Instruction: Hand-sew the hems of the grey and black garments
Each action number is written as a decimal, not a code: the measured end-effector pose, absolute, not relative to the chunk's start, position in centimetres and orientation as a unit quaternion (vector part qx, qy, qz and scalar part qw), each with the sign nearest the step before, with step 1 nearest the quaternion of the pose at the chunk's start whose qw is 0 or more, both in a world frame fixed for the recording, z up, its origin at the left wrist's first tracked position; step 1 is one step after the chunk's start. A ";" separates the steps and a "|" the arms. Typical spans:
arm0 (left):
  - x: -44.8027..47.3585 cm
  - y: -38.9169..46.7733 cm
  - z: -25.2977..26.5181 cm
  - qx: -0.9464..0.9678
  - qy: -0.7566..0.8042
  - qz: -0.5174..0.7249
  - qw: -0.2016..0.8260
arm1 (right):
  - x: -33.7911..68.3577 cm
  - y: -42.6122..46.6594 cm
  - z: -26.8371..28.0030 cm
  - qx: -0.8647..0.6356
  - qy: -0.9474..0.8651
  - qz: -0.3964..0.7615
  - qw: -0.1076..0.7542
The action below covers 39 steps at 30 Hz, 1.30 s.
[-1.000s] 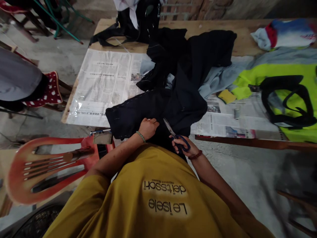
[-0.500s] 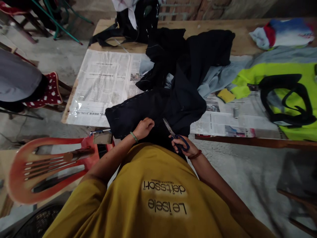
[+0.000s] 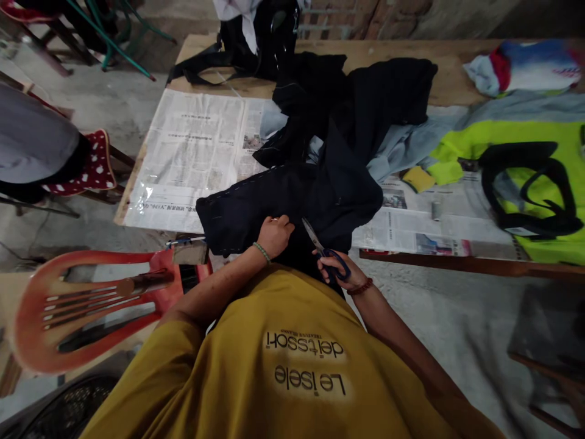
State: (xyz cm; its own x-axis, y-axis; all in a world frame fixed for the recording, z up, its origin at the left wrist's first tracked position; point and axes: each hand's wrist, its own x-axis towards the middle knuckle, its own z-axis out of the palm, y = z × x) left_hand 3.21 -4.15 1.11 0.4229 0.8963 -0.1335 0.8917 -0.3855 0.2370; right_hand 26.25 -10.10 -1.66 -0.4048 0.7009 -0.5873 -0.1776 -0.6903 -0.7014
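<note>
A dark navy garment (image 3: pixel 256 201) with light basting stitches along its edges lies over the table's front edge, close to my body. My left hand (image 3: pixel 275 236), with a green bead bracelet at its wrist, is on or just over that cloth. Its fingers are curled together; whatever they pinch, if anything, is hidden. In my right hand (image 3: pixel 340 269) is a pair of scissors (image 3: pixel 312 233) with dark blue handles. The blades point up and to the left over the garment, near my left fingertips, and look closed or nearly so.
Newspaper (image 3: pixel 183 146) covers part of the wooden table. To the right lie a thread spool (image 3: pixel 436 211), a yellow scrap (image 3: pixel 418 179), a black strap (image 3: pixel 557 189) and a neon-yellow and grey garment (image 3: pixel 503 131). A black bag (image 3: pixel 256 42) stands behind. A red plastic chair (image 3: pixel 86 259) is at left.
My left hand has moved right across the garment, closer to the scissors, and turned more knuckles-up. My right hand and the scissors have barely moved. The whole view has shifted slightly.
</note>
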 end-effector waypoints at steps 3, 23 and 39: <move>2.7 -4.0 1.0 0.805 0.575 0.001 0.146 | 26.2 -10.1 -1.4 -0.473 -0.287 0.788 0.270; 2.0 -3.0 0.0 0.830 0.535 0.059 0.148 | 26.1 -10.0 -1.1 -0.467 -0.290 0.788 0.276; 2.0 -2.3 1.4 0.756 0.567 0.057 0.322 | 26.2 -10.1 -1.0 -0.478 -0.293 0.782 0.273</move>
